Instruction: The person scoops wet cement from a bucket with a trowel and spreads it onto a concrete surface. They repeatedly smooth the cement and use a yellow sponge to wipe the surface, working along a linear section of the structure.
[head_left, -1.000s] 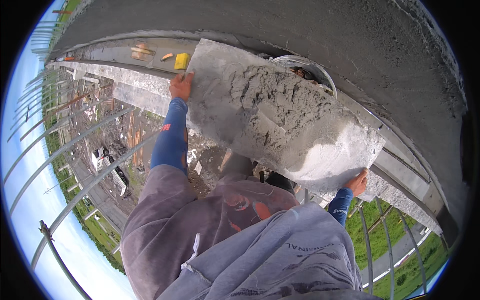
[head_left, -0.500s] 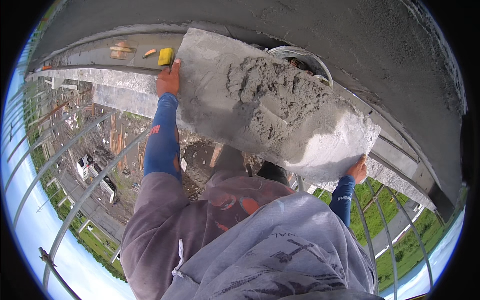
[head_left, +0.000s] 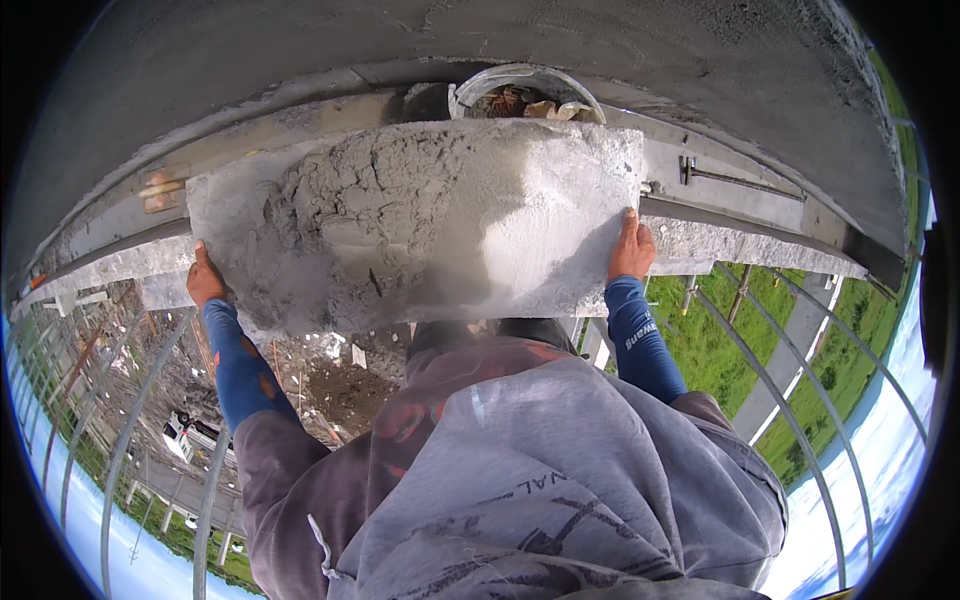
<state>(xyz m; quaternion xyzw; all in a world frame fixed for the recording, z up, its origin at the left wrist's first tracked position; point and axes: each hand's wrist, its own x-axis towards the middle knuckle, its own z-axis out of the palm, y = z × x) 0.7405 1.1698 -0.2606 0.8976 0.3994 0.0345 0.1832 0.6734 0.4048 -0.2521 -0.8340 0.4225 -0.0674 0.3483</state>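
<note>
A wide, flat mortar board, pale and crusted, spans the space in front of my body. Wet grey mortar lies heaped on its left and middle, while the right part is mostly bare. My left hand grips the board's left edge with the thumb on top. At the right edge my right hand holds it the same way. The fingers under the board are hidden on both sides. Just behind the board's far edge stands a bucket with debris inside.
A grey plastered wall curves across the far side. On the ledge lie a wooden-handled float at left and a dark metal bar at right. Metal railings flank me, with ground and a white truck far below.
The board has swung from a slant to nearly level and shifted left, both hands still on it. The yellow sponge on the ledge is now almost wholly covered; the metal bar shows at right.
</note>
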